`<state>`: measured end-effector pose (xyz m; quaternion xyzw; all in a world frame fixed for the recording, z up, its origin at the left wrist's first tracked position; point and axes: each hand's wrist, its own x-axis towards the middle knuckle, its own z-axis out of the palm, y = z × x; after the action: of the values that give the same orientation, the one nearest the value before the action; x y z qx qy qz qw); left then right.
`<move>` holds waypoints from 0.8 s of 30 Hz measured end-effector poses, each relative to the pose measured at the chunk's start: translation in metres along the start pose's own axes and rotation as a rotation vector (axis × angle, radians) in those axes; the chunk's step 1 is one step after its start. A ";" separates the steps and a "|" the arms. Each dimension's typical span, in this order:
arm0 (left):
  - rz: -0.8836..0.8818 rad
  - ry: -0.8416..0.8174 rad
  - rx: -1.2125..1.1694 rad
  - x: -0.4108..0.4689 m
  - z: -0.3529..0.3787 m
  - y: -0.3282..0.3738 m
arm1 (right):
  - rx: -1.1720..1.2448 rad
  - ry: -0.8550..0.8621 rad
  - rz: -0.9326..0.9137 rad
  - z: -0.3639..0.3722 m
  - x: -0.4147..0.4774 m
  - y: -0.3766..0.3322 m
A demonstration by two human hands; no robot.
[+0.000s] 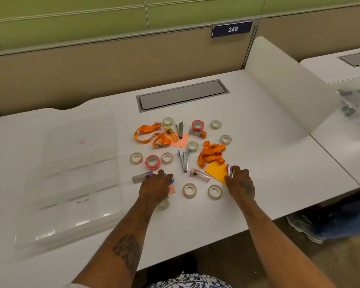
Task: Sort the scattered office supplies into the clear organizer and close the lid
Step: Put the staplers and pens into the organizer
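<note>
- The white table [258, 142] carries everything; the supplies lie scattered at its centre, well apart from their container.
- The clear plastic organizer [71, 183] sits at the table's left, its divided compartments exposed and its lid [79, 138] lying open behind. The thin walls look light and likely to skid, so I would steady it when closing the lid.
- 2 orange ribbon lanyards [148, 134] lie in loose coils. They are soft and floppy, best gathered whole in a fist so no tail trails out.
- The left hand [154, 187] has its fingers curled over a small blue item [170, 180] resting on a pink paper square; what the item is I cannot tell.
- The right hand [240, 181] pinches a small silver stapler [229, 171] at the edge of an orange sticky-note square [216, 171], which is thin and hard to lift off the table except by a corner.
- Another silver stapler with purple trim [184, 161] lies mid-table. It looks rigid and fairly dense, so take it across the body.
- A clear tube with a purple cap [141, 177] lies just beside the left hand. It looks smooth and apt to roll, so pinch it at the cap.
- 2 pink tape rolls [152, 162] and several clear tape rolls [189, 190] lie flat. They are light and stiff, easily hooked through the core.
</note>
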<state>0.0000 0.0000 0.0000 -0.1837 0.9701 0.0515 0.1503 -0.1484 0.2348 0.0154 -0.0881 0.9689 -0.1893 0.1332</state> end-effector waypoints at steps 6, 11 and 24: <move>0.025 0.034 0.083 -0.001 -0.004 0.004 | 0.039 0.027 0.043 -0.003 0.003 0.000; 0.007 0.125 -0.044 -0.002 -0.021 0.012 | 0.141 0.165 0.073 -0.011 0.005 -0.007; -0.103 0.486 -0.391 -0.051 -0.087 -0.051 | 0.469 0.061 -0.349 0.008 -0.027 -0.149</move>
<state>0.0403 -0.0433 0.0962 -0.2651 0.9387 0.1839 -0.1217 -0.1021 0.1022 0.0722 -0.2146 0.8723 -0.4309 0.0861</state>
